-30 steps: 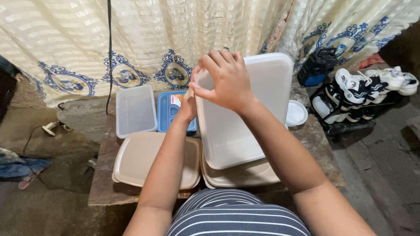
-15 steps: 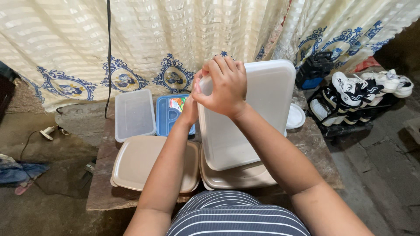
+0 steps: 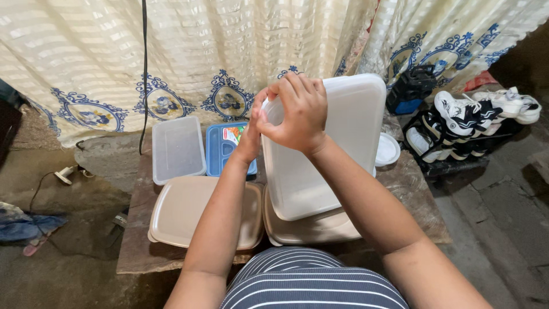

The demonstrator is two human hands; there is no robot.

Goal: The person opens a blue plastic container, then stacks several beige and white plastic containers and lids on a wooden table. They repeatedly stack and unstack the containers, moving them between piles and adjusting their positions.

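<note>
I hold a large white translucent plastic container (image 3: 337,143) tilted up on its near edge above a beige lid (image 3: 311,229). My right hand (image 3: 294,114) pinches the container's upper left corner with curled fingers. My left hand (image 3: 251,134) grips the same corner from the left, mostly hidden behind the right hand. A second beige lid (image 3: 183,209) lies flat to the left on the low wooden table (image 3: 134,252).
A clear rectangular container (image 3: 177,149) and a blue compartment tray (image 3: 220,149) lie at the table's back left. A small round white lid (image 3: 388,150) sits at the back right. Shoes (image 3: 469,117) are stacked on the right. A patterned curtain (image 3: 229,51) hangs behind.
The white container has tipped slightly more upright, and both hands have shifted a little right and up at its corner. Everything else on the table stays put.
</note>
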